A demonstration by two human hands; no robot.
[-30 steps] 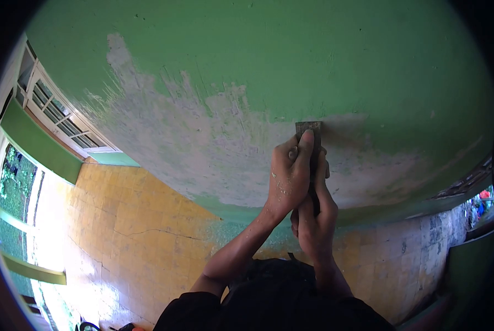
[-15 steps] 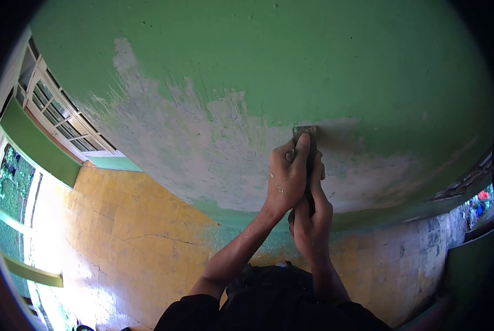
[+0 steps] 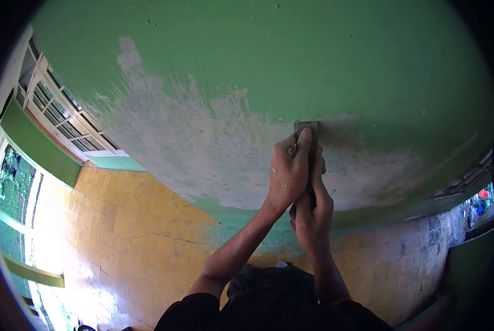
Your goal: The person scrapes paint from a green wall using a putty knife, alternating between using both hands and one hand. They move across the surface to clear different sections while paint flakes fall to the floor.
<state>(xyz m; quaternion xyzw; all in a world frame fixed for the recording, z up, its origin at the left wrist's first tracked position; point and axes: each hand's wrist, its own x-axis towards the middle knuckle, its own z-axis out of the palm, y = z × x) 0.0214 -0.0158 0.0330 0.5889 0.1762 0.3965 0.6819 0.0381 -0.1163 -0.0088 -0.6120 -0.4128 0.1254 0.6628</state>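
Note:
Both of my hands are closed around a scraper (image 3: pixel 306 126), whose flat, dirty blade meets the green wall (image 3: pixel 324 60). My left hand (image 3: pixel 287 174) is the higher one, its thumb stretched along the tool just below the blade edge. Lower on the handle sits my right hand (image 3: pixel 314 218), which hides most of it. Pale flakes stick to my left hand and wrist. Around the blade the wall shows a wide pale patch (image 3: pixel 175 132) with ragged, scratched edges where paint is gone.
Yellow floor tiles (image 3: pixel 142 220) with cracks run below the wall, and green flakes (image 3: pixel 241 240) lie along its foot. A white-framed window (image 3: pixel 65 110) is at left, beside a bright opening with green railings (image 3: pixel 31 270). Dark furniture (image 3: pixel 473 270) stands at right.
The scraper and both hands have shifted slightly upward along the wall. My grip looks the same.

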